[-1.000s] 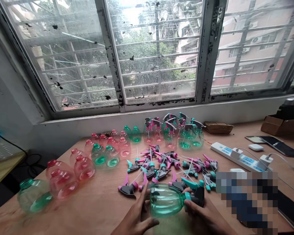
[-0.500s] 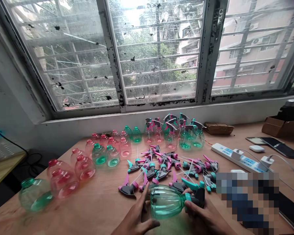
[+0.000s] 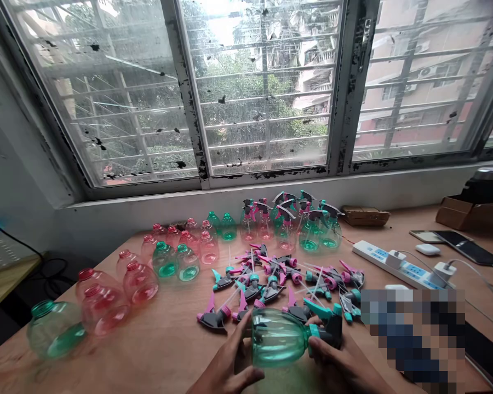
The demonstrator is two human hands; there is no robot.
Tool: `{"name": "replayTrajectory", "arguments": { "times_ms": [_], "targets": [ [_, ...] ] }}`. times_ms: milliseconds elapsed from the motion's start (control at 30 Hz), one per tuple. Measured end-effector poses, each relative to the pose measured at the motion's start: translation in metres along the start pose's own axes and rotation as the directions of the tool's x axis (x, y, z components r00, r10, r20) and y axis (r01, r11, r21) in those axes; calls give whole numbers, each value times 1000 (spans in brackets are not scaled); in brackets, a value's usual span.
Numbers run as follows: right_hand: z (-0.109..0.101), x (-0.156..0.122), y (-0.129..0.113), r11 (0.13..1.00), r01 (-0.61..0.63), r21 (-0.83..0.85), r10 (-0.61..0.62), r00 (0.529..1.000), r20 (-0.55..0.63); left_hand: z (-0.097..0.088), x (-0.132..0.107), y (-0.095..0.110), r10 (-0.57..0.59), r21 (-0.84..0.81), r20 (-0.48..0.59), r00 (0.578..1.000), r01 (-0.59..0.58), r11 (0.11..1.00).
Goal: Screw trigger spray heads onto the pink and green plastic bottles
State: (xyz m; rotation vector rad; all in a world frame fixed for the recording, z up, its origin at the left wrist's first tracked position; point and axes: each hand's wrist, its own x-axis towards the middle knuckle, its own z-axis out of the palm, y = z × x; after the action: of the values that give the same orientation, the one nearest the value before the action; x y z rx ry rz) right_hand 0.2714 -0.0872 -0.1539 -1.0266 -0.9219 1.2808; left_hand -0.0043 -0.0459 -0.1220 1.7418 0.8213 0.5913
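Note:
A green transparent spray bottle (image 3: 279,338) lies on its side in the air, its base to the left. My left hand (image 3: 230,358) is around the base end, thumb below and fingers behind. My right hand (image 3: 340,358) grips the neck end, thumb at the teal collar of the black-and-teal trigger head (image 3: 332,328). The head sits on the bottle's mouth; my right fingers are partly hidden behind it. Just beyond lies a pile of loose trigger sprayer heads (image 3: 271,279), pink or teal with black.
Uncapped pink bottles (image 3: 139,282) and green bottles (image 3: 55,331) stand left. Bottles with trigger heads (image 3: 310,235) stand by the window wall. Rightward are a power strip (image 3: 402,265) with plugs and cables, phones (image 3: 472,248), and a cardboard box (image 3: 472,212). A pixelated patch covers the lower right.
The view has shifted slightly. Both hands keep the same hold on the spray bottle, which stays in nearly the same place.

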Motion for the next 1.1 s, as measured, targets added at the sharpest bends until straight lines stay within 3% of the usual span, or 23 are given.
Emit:
{"name": "replayTrajectory", "arguments": {
  "times_ms": [233,433,700,933,1100],
  "targets": [
    [-1,1,0,1000,0,-22,0,1000,17,2,-2,-1,50,107,-42,998,-45,993],
    [-2,1,1,1000,-16,10,16,1000,13,3,-1,5,-1,21,-14,1000,1,1000],
    [0,1,-1,999,-30,16,30,999,38,1,-3,-5,27,209,-71,997,-12,978],
    [-4,2,3,1000,-21,3,21,999,32,-3,-4,-11,24,124,-38,999,-19,992],
    [-3,1,2,1000,-13,8,13,1000,-1,-3,-3,-19,93,226,-25,995,-85,970]
  ]
}}
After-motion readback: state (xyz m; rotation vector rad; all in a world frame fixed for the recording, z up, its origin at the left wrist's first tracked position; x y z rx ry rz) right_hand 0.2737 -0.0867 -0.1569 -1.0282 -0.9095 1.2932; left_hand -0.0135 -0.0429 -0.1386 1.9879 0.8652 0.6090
